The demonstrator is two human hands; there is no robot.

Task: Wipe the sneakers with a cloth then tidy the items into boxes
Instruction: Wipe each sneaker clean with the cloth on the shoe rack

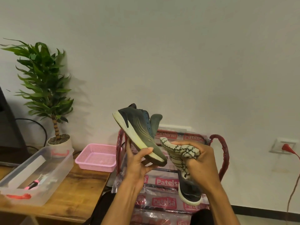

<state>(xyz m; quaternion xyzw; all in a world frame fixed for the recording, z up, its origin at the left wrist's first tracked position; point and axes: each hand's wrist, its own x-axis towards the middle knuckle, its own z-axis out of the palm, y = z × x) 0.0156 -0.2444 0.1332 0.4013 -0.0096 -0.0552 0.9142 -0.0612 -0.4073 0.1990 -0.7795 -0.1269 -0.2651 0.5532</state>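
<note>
My left hand (138,161) grips a dark sneaker (138,129) with a white sole near its toe and holds it tilted, heel up and away, in the middle of the view. My right hand (200,159) is closed on a bunched cream cloth with dark wavy stripes (178,151), just right of the sneaker's toe and close to it. The second dark sneaker (190,190) rests below on a plastic-wrapped red chair (224,153), partly hidden by my right forearm.
At left, a wooden table (78,189) carries a clear plastic box (53,166) with a pink-and-black item inside, a pink mesh basket (97,156) and a potted plant (47,88). A wall socket with a red plug (285,146) is at right.
</note>
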